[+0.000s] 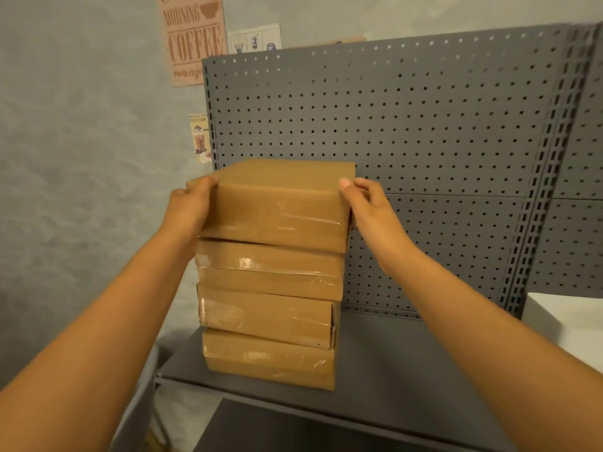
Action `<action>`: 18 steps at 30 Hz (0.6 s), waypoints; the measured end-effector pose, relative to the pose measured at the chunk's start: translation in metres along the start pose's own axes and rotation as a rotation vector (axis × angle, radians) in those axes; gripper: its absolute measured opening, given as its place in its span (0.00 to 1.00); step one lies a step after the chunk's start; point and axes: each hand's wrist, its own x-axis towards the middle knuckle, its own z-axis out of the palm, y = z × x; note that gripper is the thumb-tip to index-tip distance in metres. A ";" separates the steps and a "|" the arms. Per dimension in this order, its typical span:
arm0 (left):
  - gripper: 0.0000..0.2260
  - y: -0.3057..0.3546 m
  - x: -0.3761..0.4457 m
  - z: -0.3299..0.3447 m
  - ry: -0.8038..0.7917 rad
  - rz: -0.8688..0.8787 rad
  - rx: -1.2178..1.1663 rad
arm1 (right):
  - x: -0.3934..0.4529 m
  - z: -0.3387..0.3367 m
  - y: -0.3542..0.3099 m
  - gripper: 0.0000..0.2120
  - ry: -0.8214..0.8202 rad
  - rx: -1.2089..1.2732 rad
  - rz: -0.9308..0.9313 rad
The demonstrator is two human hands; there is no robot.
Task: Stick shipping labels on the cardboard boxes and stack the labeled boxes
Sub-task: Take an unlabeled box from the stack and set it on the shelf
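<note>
Several flat brown cardboard boxes, taped with clear tape, stand stacked on a grey metal shelf (408, 370). The top box (280, 203) sits slightly askew on the stack (270, 308). My left hand (189, 203) grips its left side, with the thumb over the top left corner. My right hand (365, 203) holds its right side, thumb at the top right edge. No shipping label shows on any face that I can see.
A grey pegboard panel (424, 141) backs the shelf. A lower shelf edge (326, 429) lies in front. A white surface (567, 318) sits at the right. Posters (192, 37) hang on the grey wall at the left.
</note>
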 end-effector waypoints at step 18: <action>0.20 0.022 -0.075 0.060 -0.541 0.196 -0.244 | -0.025 -0.112 -0.003 0.29 0.234 0.221 0.241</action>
